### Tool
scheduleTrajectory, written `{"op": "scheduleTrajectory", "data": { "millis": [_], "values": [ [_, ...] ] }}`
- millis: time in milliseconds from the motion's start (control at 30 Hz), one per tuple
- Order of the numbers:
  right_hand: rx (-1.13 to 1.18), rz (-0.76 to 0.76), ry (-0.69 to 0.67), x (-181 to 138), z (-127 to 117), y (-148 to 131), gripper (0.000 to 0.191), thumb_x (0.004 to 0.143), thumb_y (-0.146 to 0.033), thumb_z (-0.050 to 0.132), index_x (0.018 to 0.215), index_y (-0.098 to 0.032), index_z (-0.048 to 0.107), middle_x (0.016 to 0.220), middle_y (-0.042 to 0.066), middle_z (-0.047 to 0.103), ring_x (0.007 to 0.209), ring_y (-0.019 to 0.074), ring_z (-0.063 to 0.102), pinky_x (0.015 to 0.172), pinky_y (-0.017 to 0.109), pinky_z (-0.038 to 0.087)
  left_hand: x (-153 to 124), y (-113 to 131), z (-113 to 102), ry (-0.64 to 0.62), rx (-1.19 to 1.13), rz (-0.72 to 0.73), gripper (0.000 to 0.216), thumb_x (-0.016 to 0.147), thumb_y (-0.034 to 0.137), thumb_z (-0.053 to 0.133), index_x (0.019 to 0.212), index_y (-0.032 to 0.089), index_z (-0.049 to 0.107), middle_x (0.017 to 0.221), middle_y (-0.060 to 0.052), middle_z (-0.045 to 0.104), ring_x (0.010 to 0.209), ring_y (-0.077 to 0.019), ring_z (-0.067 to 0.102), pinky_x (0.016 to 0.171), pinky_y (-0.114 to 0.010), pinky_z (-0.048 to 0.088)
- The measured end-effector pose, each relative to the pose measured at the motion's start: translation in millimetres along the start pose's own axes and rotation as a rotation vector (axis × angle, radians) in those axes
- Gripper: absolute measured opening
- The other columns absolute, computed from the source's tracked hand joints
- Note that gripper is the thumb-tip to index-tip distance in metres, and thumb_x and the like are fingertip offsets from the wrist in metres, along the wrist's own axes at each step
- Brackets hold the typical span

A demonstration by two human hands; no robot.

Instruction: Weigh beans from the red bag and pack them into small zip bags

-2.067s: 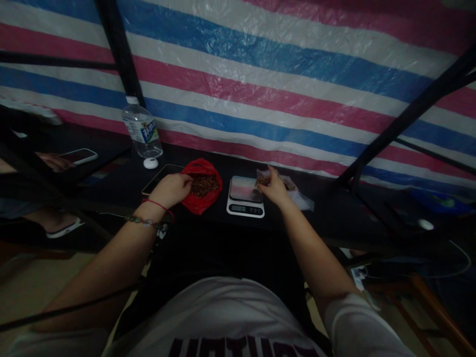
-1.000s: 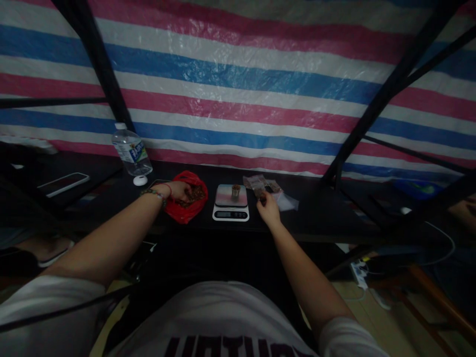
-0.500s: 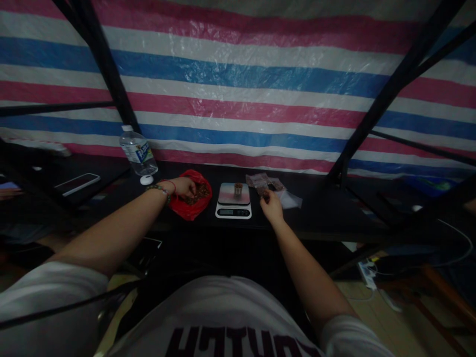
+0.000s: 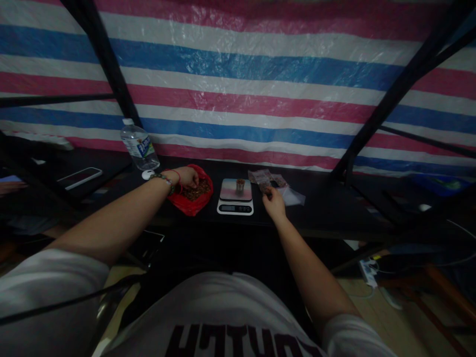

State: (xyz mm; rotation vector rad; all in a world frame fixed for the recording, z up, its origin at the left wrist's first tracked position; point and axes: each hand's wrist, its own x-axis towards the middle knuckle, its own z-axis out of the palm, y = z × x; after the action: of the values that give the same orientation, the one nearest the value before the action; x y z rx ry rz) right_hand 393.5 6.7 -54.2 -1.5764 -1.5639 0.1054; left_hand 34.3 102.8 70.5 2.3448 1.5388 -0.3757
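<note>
Head view: red plastic bag [image 4: 193, 205], digital scale [image 4: 233, 198] and clear plastic pouch [image 4: 260, 176] ran left to right on a black table [image 4: 323, 206].
At the left I saw the left hand [image 4: 188, 176] inside the open bag, fingers curled down onto dried brown pieces [image 4: 202, 190]; I couldn't tell whether it pinched any. Next, a small cup [image 4: 240, 186] of brown bits stood upright on the scale, right of the left hand and left of the right hand [image 4: 274, 202], which was nearer. That hand's fingers were bent nearly together at the pouch's near end; whether they gripped it, I couldn't make out.
</note>
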Motion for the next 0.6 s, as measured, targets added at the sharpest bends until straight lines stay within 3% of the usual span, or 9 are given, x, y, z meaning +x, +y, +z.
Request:
{"op": "scheduleTrajectory", "data": {
  "millis": [133, 267, 433, 600],
  "values": [
    [0.006, -0.008, -0.007, 0.0, 0.4, 0.0, 0.038, 0.076, -0.024, 0.048, 0.111, -0.014, 0.059, 0.102, 0.011, 0.063, 0.091, 0.0218, 0.059, 0.084, 0.036, 0.048, -1.5, 13.4, -5.9, 0.009, -0.134, 0.044, 0.037, 0.065, 0.034, 0.063, 0.098, 0.017, 0.07, 0.088, -0.005, 0.072, 0.073, -0.0163, 0.065, 0.066, -0.021, 0.049],
    [0.0, -0.02, -0.007, -0.2, 1.0, -0.3, 0.035, 0.076, -0.023, 0.048, 0.107, -0.014, 0.061, 0.1, 0.011, 0.064, 0.09, 0.0221, 0.058, 0.085, 0.036, 0.047, 5.2, 53.7, -3.7, 0.107, -0.247, 0.118, 0.036, 0.068, 0.033, 0.062, 0.099, 0.018, 0.07, 0.089, -0.003, 0.072, 0.072, -0.0145, 0.065, 0.066, -0.02, 0.049],
    [0.001, -0.043, -0.012, -0.9, 0.8, -0.8, 0.031, 0.077, -0.022, 0.048, 0.103, -0.013, 0.063, 0.097, 0.011, 0.064, 0.089, 0.0217, 0.058, 0.084, 0.035, 0.047, 25.5, 109.4, 12.6, 0.232, -0.104, 0.125, 0.031, 0.07, 0.027, 0.06, 0.097, 0.018, 0.072, 0.084, -0.002, 0.073, 0.071, -0.0138, 0.065, 0.065, -0.018, 0.046],
    [-0.003, -0.062, -0.016, -1.3, -0.6, -2.3, 0.027, 0.077, -0.022, 0.048, 0.097, -0.014, 0.065, 0.094, 0.01, 0.063, 0.09, 0.0212, 0.057, 0.086, 0.034, 0.046, 44.0, 129.1, 22.0, 0.323, -0.008, 0.102, 0.033, 0.069, 0.033, 0.062, 0.095, 0.018, 0.074, 0.093, -0.008, 0.072, 0.088, -0.0217, 0.065, 0.076, -0.023, 0.046]
  ]
}}
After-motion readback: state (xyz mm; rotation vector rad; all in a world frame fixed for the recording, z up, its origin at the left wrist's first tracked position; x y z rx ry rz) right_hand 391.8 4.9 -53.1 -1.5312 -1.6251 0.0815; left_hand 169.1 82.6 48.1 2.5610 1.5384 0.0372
